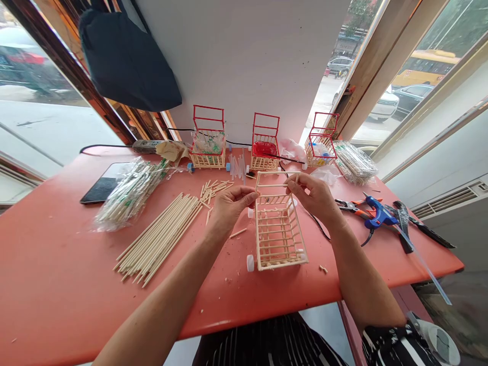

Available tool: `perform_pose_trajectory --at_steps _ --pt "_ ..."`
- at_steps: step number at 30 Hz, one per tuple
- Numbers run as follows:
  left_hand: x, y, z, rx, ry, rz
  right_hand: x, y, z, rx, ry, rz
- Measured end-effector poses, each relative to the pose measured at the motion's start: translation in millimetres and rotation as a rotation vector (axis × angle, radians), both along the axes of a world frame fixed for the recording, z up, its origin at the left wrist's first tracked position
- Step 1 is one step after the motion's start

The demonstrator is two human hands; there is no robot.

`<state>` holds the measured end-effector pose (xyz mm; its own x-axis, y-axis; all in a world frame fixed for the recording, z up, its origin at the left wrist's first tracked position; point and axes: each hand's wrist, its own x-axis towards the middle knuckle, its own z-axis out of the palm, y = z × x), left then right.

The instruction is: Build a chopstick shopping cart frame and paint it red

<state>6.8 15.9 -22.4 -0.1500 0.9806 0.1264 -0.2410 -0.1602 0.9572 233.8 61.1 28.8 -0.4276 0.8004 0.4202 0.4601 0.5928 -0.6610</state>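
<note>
A small cart built from pale wooden sticks stands on the red table in front of me, with white wheels at its corners. My left hand is closed, thumb and fingers pinching the left side of the cart's handle frame near the basket's far rim. On the other side, my right hand pinches the handle frame's right side. Two crossbars of the handle run between the hands. The fingertips cover the joints they hold. A short loose stick lies left of the basket.
Long sticks and short cut pieces lie left. Behind stand three carts with red trim, including a left one. Bagged sticks rest on a dark tablet. Pliers and a blue glue gun lie right.
</note>
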Motion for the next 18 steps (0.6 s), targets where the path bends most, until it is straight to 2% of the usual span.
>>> perform_pose_trajectory --at_steps 18 --pt "-0.9 1.2 -5.4 0.018 0.011 -0.017 -13.2 4.0 -8.7 -0.105 0.223 0.025"
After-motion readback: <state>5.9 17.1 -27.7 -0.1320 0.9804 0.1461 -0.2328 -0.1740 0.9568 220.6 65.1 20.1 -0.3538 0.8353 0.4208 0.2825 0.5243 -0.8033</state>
